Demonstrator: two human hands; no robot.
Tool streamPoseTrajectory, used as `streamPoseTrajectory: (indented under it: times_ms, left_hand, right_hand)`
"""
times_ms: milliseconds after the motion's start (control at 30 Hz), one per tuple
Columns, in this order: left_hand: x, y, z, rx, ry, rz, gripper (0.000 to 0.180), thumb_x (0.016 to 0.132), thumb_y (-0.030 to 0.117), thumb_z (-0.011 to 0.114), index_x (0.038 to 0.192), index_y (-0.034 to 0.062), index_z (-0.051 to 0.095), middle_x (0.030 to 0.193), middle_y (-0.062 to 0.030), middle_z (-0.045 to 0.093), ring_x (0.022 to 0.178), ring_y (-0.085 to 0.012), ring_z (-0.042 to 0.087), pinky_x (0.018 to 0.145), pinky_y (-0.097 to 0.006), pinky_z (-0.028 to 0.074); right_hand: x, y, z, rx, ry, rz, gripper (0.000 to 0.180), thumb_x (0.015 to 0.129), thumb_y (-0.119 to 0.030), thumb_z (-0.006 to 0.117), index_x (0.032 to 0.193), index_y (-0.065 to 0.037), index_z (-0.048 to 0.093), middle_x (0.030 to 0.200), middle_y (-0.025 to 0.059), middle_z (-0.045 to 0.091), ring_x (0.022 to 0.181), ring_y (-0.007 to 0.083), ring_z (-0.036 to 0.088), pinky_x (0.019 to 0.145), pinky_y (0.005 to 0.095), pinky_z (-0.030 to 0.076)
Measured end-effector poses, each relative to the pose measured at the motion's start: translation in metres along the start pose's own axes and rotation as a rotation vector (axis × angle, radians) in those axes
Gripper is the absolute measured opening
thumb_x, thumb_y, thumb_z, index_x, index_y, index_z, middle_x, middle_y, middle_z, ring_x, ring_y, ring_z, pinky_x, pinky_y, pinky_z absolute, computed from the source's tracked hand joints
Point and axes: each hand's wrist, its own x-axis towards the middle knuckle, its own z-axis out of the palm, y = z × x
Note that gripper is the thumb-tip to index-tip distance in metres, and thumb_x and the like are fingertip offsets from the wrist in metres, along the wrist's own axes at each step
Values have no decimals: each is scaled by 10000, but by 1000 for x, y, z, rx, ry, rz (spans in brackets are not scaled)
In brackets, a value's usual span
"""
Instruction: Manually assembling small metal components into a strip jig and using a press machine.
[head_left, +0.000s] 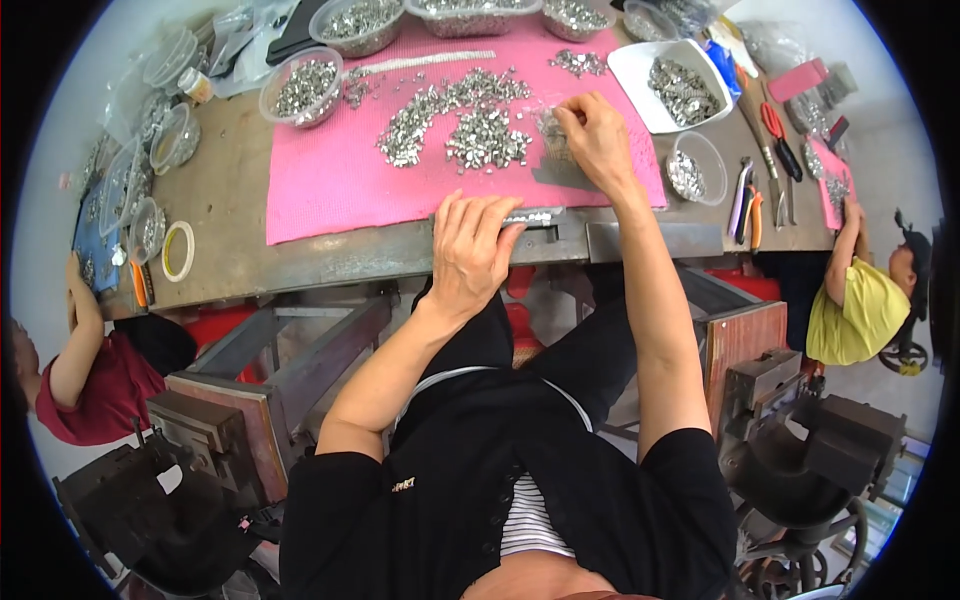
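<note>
At the bench's front edge, my left hand [470,245] is closed, its fingers curled over a dark metal bar [543,218] that has a row of small shiny parts along it. My right hand [597,140] hovers over the pink mat [325,190], thumb and fingertips pinched; whatever they hold is too small to make out. Under and beside it lie a small clear plastic piece [548,122] and a grey flat strip [562,182]. Loose silvery metal pieces [487,140] are heaped on the mat to the left of my right hand.
Tubs of metal parts [302,88] line the mat's far side, with a white tray [640,85] and a round tub [697,168] at right. Pliers [742,200] and red-handled scissors [772,122] lie further right. Co-workers sit at left [95,390] and right [860,305].
</note>
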Motion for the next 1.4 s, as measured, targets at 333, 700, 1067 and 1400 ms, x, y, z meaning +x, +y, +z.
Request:
streamPoseTrajectory:
  times_ms: [333, 700, 1067, 1400]
  left_hand:
    - [-4, 0, -1, 2, 8, 5, 269, 839, 108, 774, 1090, 64, 686, 1027, -93, 676, 995, -306, 633, 1025, -497, 438]
    - [-3, -4, 2, -11, 7, -1, 447, 857, 130, 765, 1266, 53, 602, 1044, -118, 661, 983, -320, 622, 1023, -504, 439]
    - [-2, -2, -12, -21, -73, -37, 587, 833, 83, 783, 1370, 62, 545, 1106, -124, 668, 1043, -344, 632, 1078, -539, 405]
    - [-7, -5, -7, -42, -85, -56, 613, 823, 37, 770, 1390, 64, 538, 1119, -128, 668, 1067, -323, 634, 1098, -537, 390]
  right_hand:
    - [13, -11, 21, -213, -135, -30, 141, 867, -189, 716, 906, -57, 750, 934, 146, 703, 934, 346, 656, 839, 493, 466]
    - [-20, -53, -5, 267, -95, 95, 131, 905, -97, 680, 953, 23, 701, 812, 134, 742, 727, 188, 727, 673, 315, 568]
    - [-102, -68, -21, 308, -131, -47, 112, 856, -7, 714, 957, -17, 669, 964, 103, 686, 894, 283, 647, 831, 372, 491]
    - [-101, -72, -17, 18, -110, -274, 173, 806, 30, 715, 960, -27, 661, 973, 92, 671, 902, 295, 615, 817, 394, 474]
